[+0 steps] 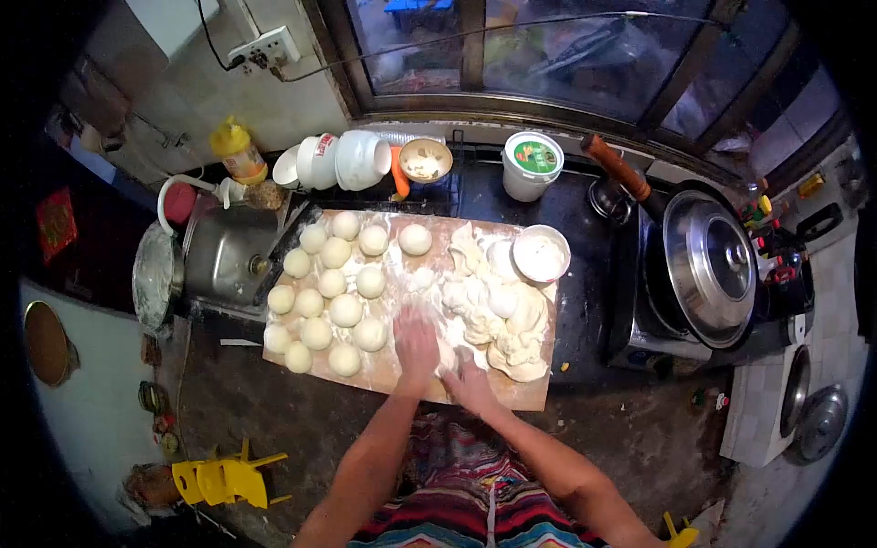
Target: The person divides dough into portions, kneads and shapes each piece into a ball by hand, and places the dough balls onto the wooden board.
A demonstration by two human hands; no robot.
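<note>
My left hand [417, 340] lies flat on the floury wooden board [411, 379], its stretched fingers blurred by motion. Just to its right, my right hand [468, 382] has its fingers bent at the edge of a small piece of dough [446, 356], which is partly hidden between both hands. Several round dough balls [345, 310] cover the left side of the board, and a single dough ball [415, 239] sits at its top middle. A large, lumpy mass of dough [516, 324] spreads over the right side, below a white bowl of flour [541, 254].
Left of the board is a metal sink [228, 247]. Behind stand stacked bowls [318, 163], a patterned bowl [426, 160] and a white tub with a green lid [533, 164]. At right, a lidded wok [709, 265] sits on a stove. Yellow stools [228, 479] stand on the floor.
</note>
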